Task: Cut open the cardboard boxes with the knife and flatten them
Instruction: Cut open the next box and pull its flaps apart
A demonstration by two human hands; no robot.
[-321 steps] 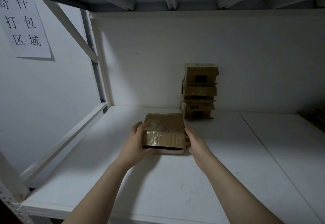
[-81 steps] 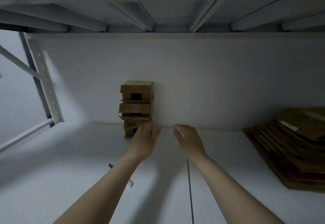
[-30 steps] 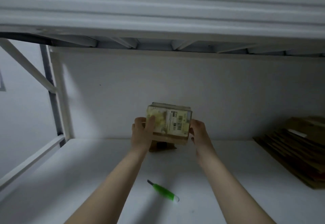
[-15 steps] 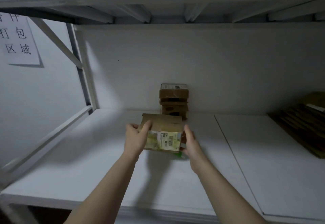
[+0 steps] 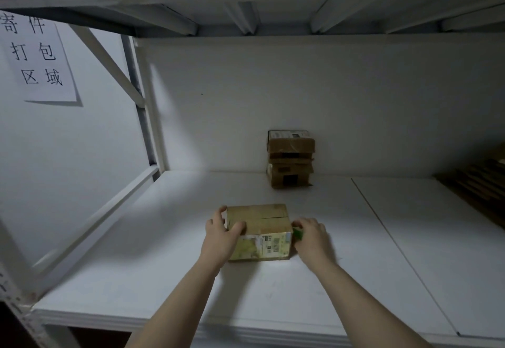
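White shelf: uncut box gripped by left hand, green knife clasped in right hand; stack waiting behind, flattened pile at right.

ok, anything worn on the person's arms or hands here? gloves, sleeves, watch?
Nothing worn that shows. The left forearm and right forearm are bare down to the frame's bottom edge, with no sleeves in view. The left hand and right hand are ungloved. No watch, bracelet or ring is visible, though the right hand is slightly blurred.
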